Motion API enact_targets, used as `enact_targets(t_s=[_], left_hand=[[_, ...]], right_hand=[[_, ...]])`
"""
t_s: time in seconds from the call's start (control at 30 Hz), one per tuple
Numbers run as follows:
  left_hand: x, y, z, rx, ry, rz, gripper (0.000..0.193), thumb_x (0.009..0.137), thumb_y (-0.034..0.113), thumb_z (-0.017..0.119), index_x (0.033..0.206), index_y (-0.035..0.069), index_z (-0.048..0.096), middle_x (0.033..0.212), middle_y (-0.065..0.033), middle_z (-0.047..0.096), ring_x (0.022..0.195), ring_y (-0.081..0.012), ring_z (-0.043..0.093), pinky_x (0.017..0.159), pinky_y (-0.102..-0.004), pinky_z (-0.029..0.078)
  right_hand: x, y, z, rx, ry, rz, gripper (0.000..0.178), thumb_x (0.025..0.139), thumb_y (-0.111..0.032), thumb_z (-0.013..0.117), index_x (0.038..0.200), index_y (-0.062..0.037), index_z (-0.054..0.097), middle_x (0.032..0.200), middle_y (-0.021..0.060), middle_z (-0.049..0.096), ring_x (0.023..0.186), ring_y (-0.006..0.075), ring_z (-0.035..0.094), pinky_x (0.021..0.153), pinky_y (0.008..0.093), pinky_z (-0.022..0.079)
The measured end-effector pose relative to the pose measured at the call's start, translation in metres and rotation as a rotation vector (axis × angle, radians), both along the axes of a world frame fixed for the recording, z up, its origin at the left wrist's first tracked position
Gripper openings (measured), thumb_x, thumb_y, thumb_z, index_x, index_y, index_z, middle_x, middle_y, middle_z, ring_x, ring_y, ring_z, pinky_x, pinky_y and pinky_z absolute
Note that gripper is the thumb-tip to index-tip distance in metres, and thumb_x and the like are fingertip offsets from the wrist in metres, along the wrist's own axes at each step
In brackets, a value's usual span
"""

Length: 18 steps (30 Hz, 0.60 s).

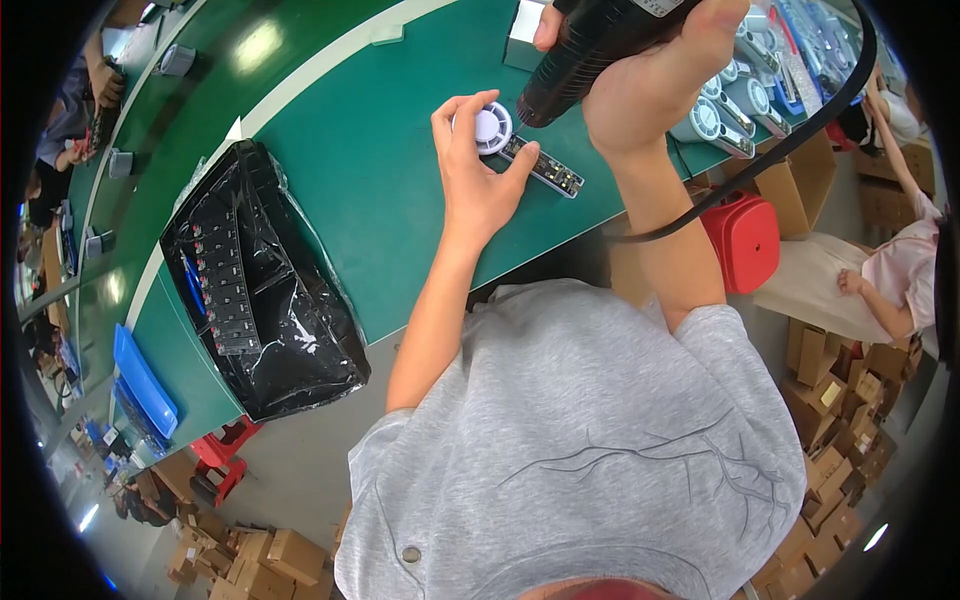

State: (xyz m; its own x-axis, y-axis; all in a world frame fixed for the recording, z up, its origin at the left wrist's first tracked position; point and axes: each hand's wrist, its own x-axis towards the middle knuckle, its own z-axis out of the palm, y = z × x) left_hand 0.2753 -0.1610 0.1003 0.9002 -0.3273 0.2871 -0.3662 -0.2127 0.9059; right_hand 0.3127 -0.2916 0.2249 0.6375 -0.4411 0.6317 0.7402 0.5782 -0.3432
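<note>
My left hand [472, 185] grips the round, slotted head of a small white handheld fan [491, 130] on the green table [370, 210]. The fan's handle lies uncovered and shows a circuit board [556, 173] with small bright parts. In my right hand [650, 95] is a thick black electric screwdriver [580, 60], tilted down with its nose close beside the fan's neck. Whether its bit touches a screw cannot be made out. A black cable [770, 150] hangs from above past my right forearm.
A black plastic-lined tray [300, 340] with a row of small black parts stands at the left. Several similar white fans [708, 118] are heaped at the right. A red stool [742, 243], cardboard boxes [295, 555] and other people are around the table.
</note>
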Motion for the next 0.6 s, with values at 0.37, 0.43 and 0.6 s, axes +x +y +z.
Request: enact_targets(t_s=[0.37,0.43,0.6], left_hand=[[-0.001,0.004,-0.001,0.005,0.024,-0.006,0.07,0.079,0.013,0.094,0.141,0.008,0.063,0.138,-0.0162,0.053,0.126,-0.0315,0.059,0.108,-0.04,0.05],[-0.001,0.004,-0.001,0.003,0.017,-0.006,0.07,0.079,0.013,0.094,0.141,0.008,0.063,0.138,-0.016,0.053,0.126,-0.0316,0.059,0.108,-0.04,0.05],[-0.002,0.006,-0.002,0.03,0.001,0.002,0.071,0.078,0.01,0.093,0.142,0.008,0.062,0.14,-0.0167,0.05,0.123,-0.0332,0.06,0.105,-0.0417,0.052]], right_hand=[[-0.003,-0.103,0.085,-0.407,0.209,-1.346,0.081,0.105,-0.08,0.021,0.102,-0.0074,0.057,0.081,0.0086,0.068,0.055,0.0182,0.063,0.051,0.0297,0.054],[0.002,-0.108,0.082,-0.395,0.259,-1.3,0.08,0.105,-0.08,0.022,0.102,-0.0082,0.057,0.08,0.0084,0.068,0.055,0.018,0.063,0.051,0.0293,0.054],[-0.014,-0.099,0.086,-0.337,0.194,-1.129,0.076,0.106,-0.079,0.022,0.1,-0.0101,0.055,0.079,0.0079,0.068,0.054,0.0173,0.062,0.051,0.0284,0.054]])
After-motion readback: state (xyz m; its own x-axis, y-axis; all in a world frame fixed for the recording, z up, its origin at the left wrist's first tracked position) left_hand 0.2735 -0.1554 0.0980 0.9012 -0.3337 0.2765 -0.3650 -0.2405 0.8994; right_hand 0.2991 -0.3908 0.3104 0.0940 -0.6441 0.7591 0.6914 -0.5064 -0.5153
